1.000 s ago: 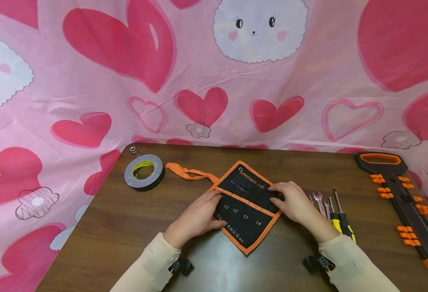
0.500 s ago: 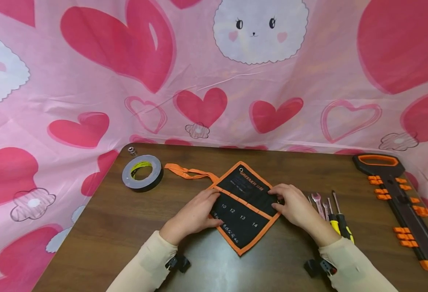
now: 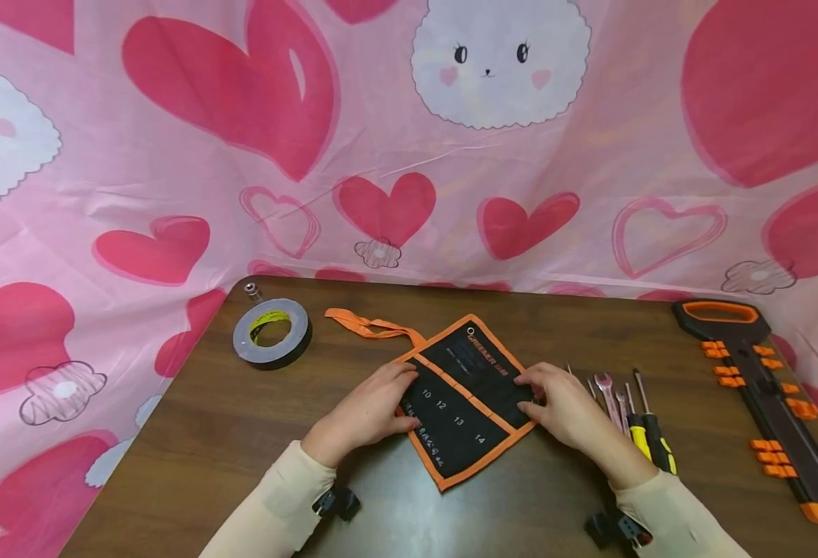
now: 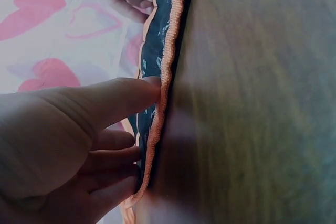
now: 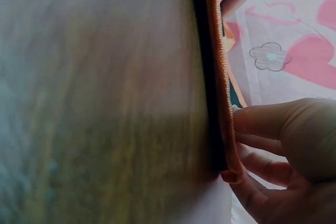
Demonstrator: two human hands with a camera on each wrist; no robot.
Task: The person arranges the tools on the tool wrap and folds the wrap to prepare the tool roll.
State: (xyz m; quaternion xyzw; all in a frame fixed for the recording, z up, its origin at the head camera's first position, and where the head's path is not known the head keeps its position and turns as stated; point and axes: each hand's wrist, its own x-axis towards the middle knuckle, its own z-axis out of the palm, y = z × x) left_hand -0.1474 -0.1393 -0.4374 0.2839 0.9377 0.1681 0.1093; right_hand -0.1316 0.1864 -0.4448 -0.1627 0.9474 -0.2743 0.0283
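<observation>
Both hands press on a black tool pouch (image 3: pixel 460 403) with orange trim, lying flat and diamond-wise at lower centre of the head view on the brown tabletop (image 3: pixel 206 434). Left hand (image 3: pixel 370 411): grip spread and fairly straight, fingers laid over the pouch's left corner; in the left wrist view the thumb (image 4: pixel 118 100) touches the orange binding (image 4: pixel 163 93). Right hand (image 3: pixel 565 407): grip loosely bent, fingertips resting on the pouch's right corner; the right wrist view shows the fingers (image 5: pixel 262 121) against the orange edge (image 5: pixel 220 98), though whether they pinch it cannot be told. Pouch pockets bear the numbers 10, 12, 13 and 14. An orange strap (image 3: pixel 370 325) trails from the pouch toward the upper left. A roll of grey tape (image 3: pixel 272 332) lies at the left of the tabletop, well apart from the hands. Just right of the right hand lie wrenches (image 3: pixel 607 391) and screwdrivers (image 3: pixel 649 438). A black and orange saw (image 3: pixel 764 387) lies along the right edge. A pink heart-patterned cloth (image 3: pixel 381 155) fills the upper frame.
</observation>
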